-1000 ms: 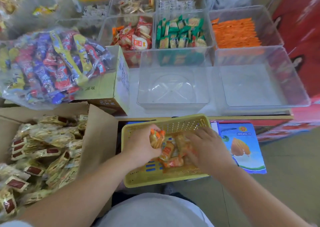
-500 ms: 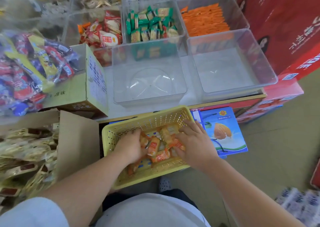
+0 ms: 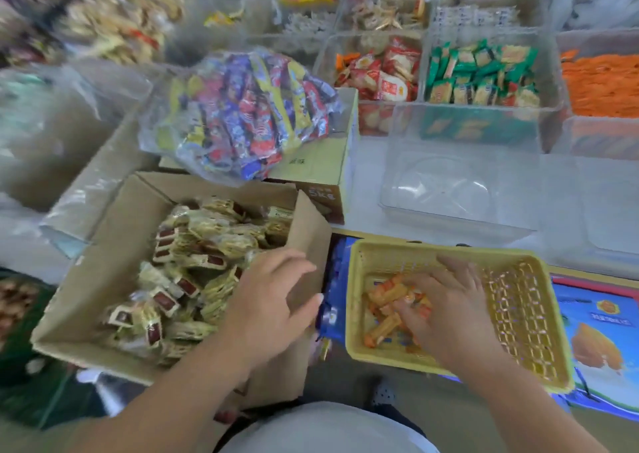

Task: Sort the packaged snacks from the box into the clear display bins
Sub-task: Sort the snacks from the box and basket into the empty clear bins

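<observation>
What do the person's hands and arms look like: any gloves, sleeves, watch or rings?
Both the left hand and the right hand are bare: no gloves, rings or watch visible. The left forearm and right forearm are bare to the frame edge, no sleeve showing. A pale grey-white fabric top shows at the bottom.

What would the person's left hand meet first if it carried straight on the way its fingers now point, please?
Probably the raised flap of the open cardboard box. The left hand points away and slightly right, nearly on it, though depth is unclear.
</observation>
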Available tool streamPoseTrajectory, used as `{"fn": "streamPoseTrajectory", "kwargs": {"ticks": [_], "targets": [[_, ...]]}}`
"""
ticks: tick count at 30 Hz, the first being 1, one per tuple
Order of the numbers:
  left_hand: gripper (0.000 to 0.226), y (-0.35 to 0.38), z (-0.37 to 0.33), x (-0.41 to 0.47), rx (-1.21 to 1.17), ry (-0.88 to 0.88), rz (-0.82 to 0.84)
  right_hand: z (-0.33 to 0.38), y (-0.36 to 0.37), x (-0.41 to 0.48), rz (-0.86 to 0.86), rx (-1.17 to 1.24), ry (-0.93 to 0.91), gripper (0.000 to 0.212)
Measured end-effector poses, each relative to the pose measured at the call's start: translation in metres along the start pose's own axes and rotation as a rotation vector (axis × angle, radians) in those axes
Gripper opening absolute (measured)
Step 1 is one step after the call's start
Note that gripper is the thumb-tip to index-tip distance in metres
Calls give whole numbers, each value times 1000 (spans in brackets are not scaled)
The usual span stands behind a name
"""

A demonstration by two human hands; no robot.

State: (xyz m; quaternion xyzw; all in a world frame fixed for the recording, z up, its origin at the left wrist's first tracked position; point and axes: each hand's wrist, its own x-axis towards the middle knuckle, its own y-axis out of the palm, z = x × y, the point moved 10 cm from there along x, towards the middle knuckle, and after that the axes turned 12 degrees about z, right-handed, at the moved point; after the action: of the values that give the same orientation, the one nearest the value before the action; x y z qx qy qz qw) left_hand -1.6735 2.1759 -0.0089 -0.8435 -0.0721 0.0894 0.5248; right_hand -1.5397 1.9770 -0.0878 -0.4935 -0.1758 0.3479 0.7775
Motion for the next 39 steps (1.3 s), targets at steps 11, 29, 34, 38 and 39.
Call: {"fn": "streamPoseTrajectory", "kwargs": {"ticks": [11, 29, 34, 38, 39], "targets": [[89, -55, 296, -104, 253, -625, 262, 211, 75, 53, 169, 109, -306, 38], [141, 13, 317, -48, 27, 18, 835, 232, 122, 60, 320, -367, 175, 61], [133, 11, 317, -49, -4, 41, 743, 264, 117, 78, 237, -411, 140, 62], [131, 14, 322, -54, -78, -35, 702, 297, 128, 134, 274, -331, 24, 81], [130, 14, 322, -54, -93, -41, 699, 298, 133, 150, 299, -305, 27, 85]]}}
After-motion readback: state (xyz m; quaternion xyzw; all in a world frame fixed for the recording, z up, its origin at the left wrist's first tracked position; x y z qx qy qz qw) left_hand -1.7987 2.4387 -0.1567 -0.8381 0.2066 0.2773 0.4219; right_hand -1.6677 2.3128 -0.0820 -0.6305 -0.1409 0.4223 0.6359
